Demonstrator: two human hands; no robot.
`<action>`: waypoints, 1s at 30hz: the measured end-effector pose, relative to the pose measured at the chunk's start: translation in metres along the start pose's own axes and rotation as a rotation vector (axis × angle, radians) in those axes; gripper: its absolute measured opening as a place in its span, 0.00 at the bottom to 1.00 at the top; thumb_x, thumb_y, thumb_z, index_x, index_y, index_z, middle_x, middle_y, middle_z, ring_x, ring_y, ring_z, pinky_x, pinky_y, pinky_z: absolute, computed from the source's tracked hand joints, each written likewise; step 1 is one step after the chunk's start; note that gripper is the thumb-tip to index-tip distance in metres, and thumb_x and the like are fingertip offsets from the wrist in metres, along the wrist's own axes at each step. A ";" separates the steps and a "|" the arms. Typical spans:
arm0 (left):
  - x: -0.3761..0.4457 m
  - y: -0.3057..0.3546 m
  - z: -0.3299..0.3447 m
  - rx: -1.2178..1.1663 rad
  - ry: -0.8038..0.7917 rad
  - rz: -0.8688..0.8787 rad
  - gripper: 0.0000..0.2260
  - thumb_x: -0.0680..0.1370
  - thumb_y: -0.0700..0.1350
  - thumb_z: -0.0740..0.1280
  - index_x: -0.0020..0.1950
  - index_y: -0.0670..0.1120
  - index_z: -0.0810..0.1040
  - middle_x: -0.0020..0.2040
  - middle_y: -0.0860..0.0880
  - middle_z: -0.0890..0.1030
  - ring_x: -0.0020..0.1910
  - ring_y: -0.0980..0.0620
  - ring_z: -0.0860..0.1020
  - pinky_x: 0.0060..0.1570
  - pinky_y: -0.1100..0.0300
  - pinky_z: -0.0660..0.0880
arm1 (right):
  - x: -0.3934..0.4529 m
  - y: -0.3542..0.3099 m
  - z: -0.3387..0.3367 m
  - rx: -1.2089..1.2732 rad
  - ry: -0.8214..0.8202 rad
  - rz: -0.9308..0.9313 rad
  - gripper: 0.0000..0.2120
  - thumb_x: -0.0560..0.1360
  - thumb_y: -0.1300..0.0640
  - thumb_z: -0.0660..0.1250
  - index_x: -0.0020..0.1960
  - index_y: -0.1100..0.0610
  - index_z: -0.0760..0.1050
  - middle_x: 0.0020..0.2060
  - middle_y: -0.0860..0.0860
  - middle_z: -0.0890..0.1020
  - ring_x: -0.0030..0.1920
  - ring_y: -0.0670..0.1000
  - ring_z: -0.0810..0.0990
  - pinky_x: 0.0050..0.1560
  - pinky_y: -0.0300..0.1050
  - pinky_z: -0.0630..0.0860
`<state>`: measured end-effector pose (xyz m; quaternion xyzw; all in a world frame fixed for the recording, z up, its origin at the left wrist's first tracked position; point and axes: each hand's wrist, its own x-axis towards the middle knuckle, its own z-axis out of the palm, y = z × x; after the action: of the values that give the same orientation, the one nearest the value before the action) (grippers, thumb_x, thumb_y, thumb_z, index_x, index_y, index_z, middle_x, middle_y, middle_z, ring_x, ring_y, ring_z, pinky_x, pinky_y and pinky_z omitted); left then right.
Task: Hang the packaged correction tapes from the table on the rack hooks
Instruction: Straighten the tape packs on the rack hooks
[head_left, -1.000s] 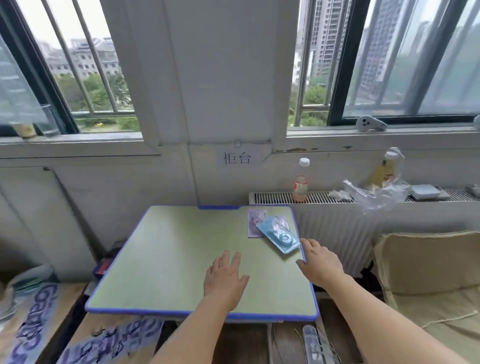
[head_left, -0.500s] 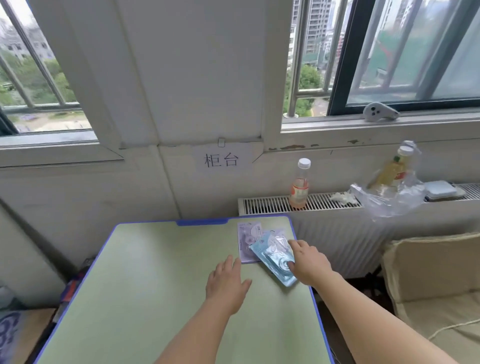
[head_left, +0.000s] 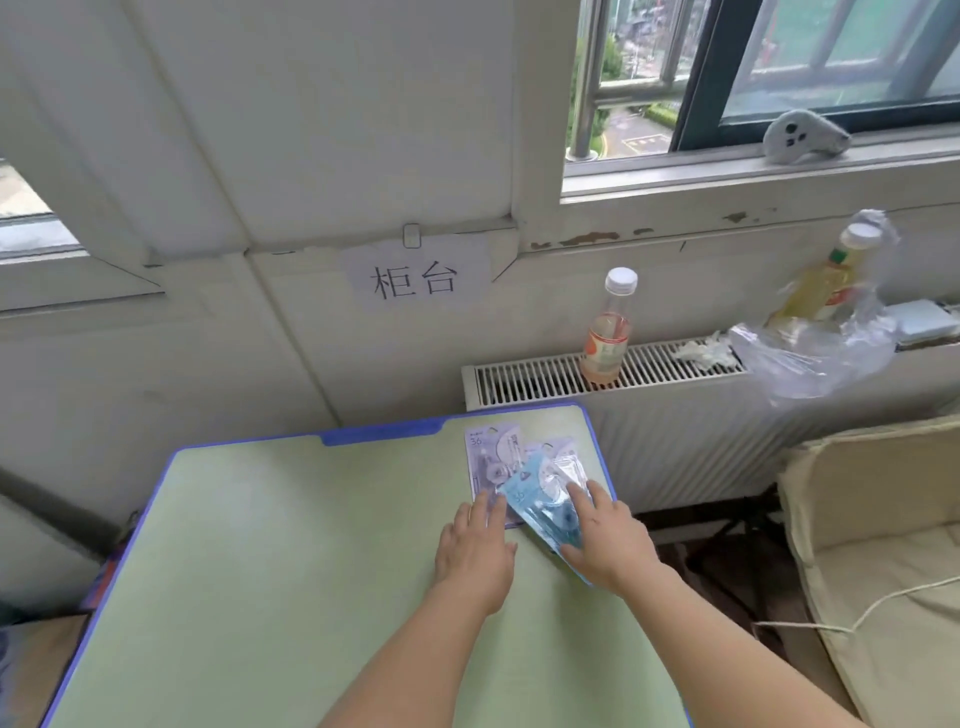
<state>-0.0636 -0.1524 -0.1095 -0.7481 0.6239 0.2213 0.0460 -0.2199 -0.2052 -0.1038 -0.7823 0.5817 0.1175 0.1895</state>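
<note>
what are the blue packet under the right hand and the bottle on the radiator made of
Light blue correction tape packet: seemingly printed card under a clear plastic blister, which glints. Clear bottle with white cap: likely glossy transparent plastic, since pale orange liquid shows through.

Green table (head_left: 270, 571) with blue rim, set against a white wall. At its far right corner, a few overlapping packs: purple pack (head_left: 485, 460) flat underneath, blue pack (head_left: 535, 501) slanted on top. Right hand (head_left: 605, 538) laid on the blue pack, fingers straight. Left hand (head_left: 475, 553) flat on the table, fingertips at the purple pack's near edge. Behind, a radiator (head_left: 649, 410) carrying a bottle (head_left: 608, 327) and a plastic bag (head_left: 815, 353). Paper sign (head_left: 415, 278) on the wall. Cushion (head_left: 878, 519) at right.
</note>
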 end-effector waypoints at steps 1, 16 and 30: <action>0.005 0.000 -0.001 -0.006 0.010 0.005 0.27 0.84 0.49 0.54 0.80 0.49 0.46 0.80 0.49 0.46 0.78 0.46 0.50 0.74 0.53 0.52 | 0.001 -0.001 0.002 -0.001 0.002 0.011 0.36 0.78 0.43 0.62 0.78 0.51 0.48 0.77 0.52 0.51 0.69 0.58 0.65 0.62 0.50 0.70; 0.080 0.001 -0.006 -0.110 -0.098 -0.031 0.32 0.82 0.53 0.59 0.80 0.57 0.44 0.79 0.51 0.34 0.78 0.39 0.41 0.76 0.50 0.47 | 0.005 0.003 0.017 0.065 0.164 0.298 0.36 0.75 0.41 0.60 0.77 0.50 0.49 0.67 0.50 0.64 0.60 0.54 0.68 0.56 0.46 0.69; 0.029 -0.015 0.024 -0.112 0.039 -0.030 0.27 0.77 0.58 0.66 0.74 0.59 0.62 0.79 0.52 0.34 0.76 0.33 0.40 0.75 0.47 0.45 | -0.007 0.006 0.029 0.252 0.225 0.286 0.38 0.75 0.41 0.66 0.77 0.50 0.49 0.67 0.51 0.62 0.62 0.54 0.66 0.54 0.45 0.71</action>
<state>-0.0526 -0.1678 -0.1457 -0.7631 0.5999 0.2403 -0.0047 -0.2263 -0.1882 -0.1282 -0.6701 0.7142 -0.0187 0.2012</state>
